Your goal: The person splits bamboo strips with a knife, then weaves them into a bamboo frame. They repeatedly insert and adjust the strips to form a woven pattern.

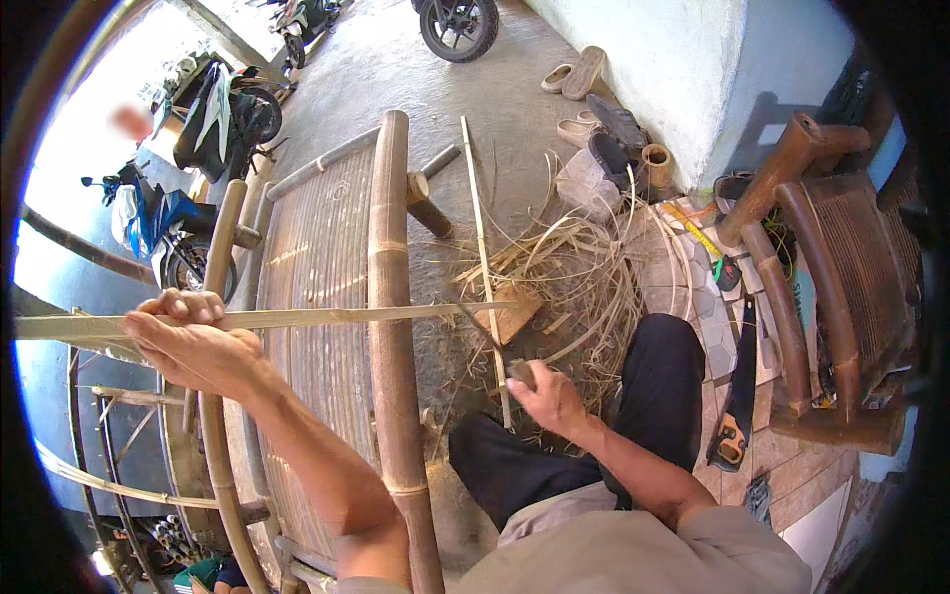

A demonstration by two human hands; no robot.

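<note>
A long, pale bamboo strip [307,318] lies crosswise over the slatted bamboo bench [322,218]. My left hand [193,337] is closed around the strip beyond the bench's left side. In my right hand [556,401] is a knife [487,332], gripped by its short handle. Its thin dark blade points up and left, close to the strip's right end; whether the two touch, I cannot tell. A second narrow bamboo strip [482,233] runs lengthwise along the floor to the right of the bench, passing behind the knife.
Curly bamboo shavings [584,267] are heaped around a small wood block [517,312]. On the right, a handsaw [734,406] and a tape measure [693,230] lie near a dark bamboo chair [841,287]. Sandals [584,74] line the wall. Motorbikes [223,119] stand at the far left.
</note>
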